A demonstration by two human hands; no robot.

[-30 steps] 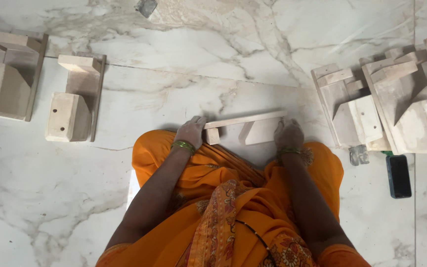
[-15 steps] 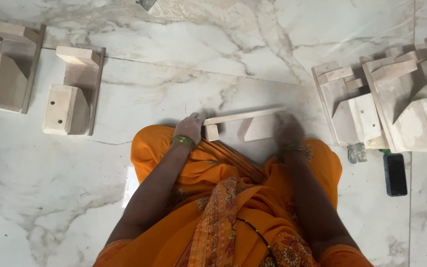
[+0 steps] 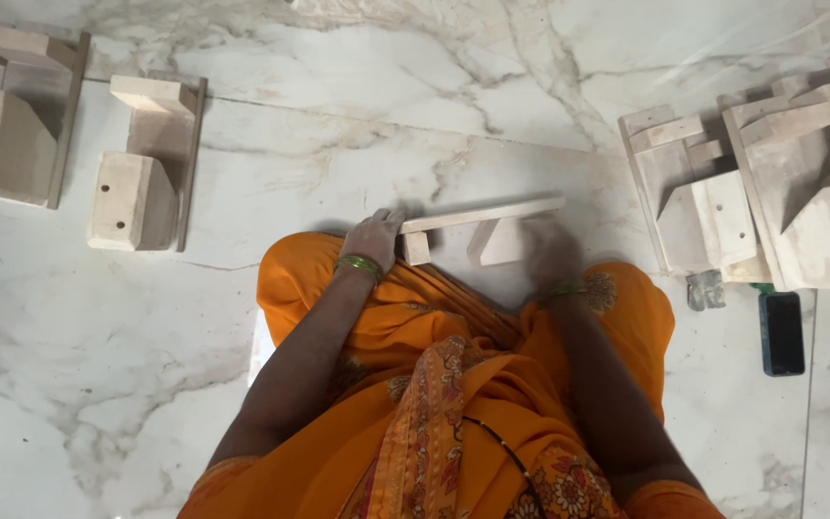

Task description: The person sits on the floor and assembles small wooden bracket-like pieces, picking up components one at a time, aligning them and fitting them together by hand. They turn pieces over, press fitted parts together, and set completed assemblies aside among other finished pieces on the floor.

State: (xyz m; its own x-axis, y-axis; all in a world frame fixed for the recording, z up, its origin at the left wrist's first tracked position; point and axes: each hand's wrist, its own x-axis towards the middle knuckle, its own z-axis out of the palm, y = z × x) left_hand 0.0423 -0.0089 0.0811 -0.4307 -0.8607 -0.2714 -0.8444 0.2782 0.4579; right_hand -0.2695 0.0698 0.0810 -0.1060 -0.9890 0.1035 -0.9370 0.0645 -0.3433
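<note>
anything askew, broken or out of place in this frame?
Nothing looks broken or spilled. The left hand rests on the end of a wooden piece lying on the marble floor; the right hand is motion-blurred. A dark phone lies flat beside the stacked wooden pieces, the only non-wood item there.

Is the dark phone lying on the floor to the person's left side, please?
No, the dark phone lies on the marble floor at the person's right, beside the stacked wooden pieces, beyond the right hand.
</note>
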